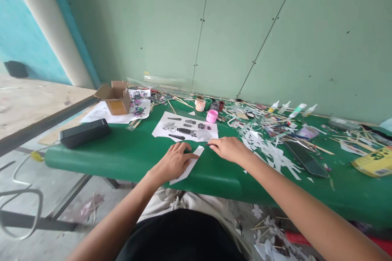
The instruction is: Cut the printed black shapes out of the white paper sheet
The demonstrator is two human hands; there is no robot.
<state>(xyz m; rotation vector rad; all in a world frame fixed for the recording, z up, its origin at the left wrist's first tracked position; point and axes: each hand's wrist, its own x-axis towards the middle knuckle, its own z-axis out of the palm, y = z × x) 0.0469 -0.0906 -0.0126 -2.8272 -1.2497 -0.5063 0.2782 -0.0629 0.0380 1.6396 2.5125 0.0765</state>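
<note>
My left hand (174,160) lies on a white paper strip (190,166) near the front edge of the green table (128,153), fingers bent and pressing the strip down. My right hand (228,148) is just to its right, fingers curled round a thin dark tool whose tip touches the strip's far end; what the tool is I cannot make out. Beyond both hands lies a white printed sheet (186,127) with black shapes on it.
A pink pot (212,116) and other small paint pots (200,105) stand behind the sheet. An open cardboard box (115,97) and a black case (85,132) sit at the left. Paper scraps (269,151), sticks, glue bottles (288,108) and a phone (306,158) cover the right.
</note>
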